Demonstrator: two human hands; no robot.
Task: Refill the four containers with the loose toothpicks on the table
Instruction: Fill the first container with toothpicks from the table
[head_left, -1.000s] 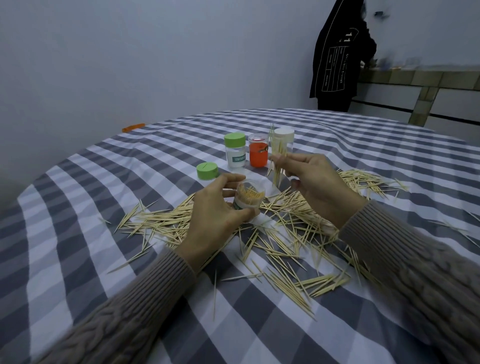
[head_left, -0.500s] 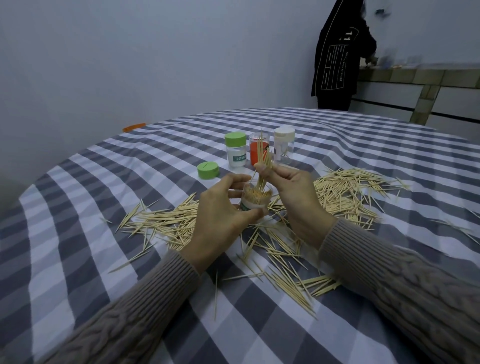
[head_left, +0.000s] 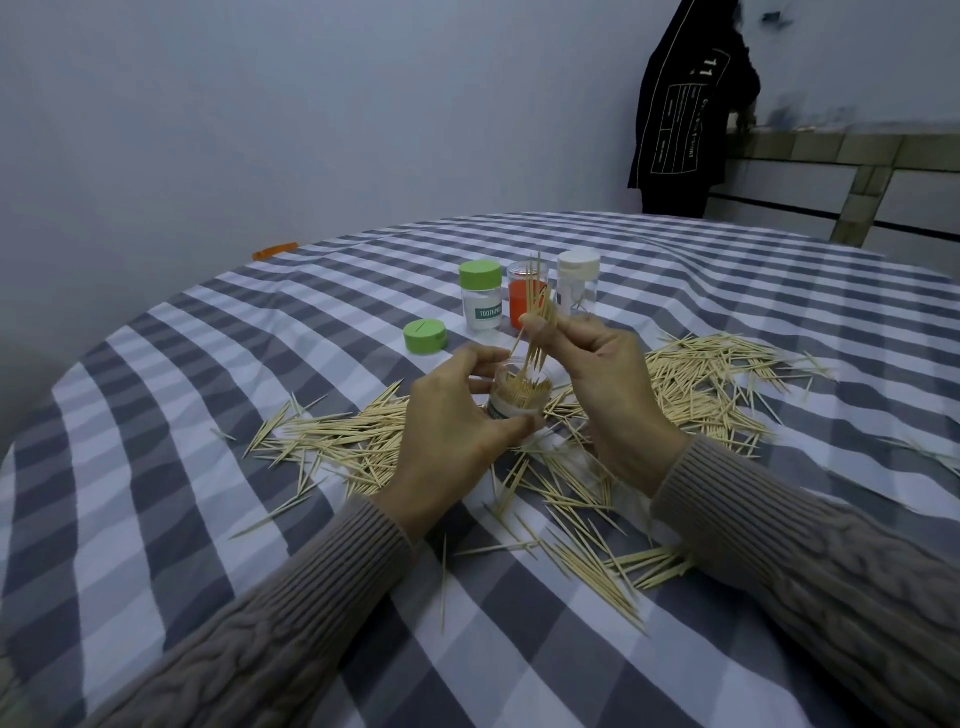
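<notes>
Open container, frame centre, gripped by left hand; right hand, pinching a toothpick bundle, has carried it from the far jars to the mouth, tips entering; loose toothpicks still cover the worktop.

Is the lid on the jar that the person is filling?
No: the open jar in the left hand shows toothpick tips at its uncovered mouth, and a loose green lid lies on the tablecloth beside it.
</notes>
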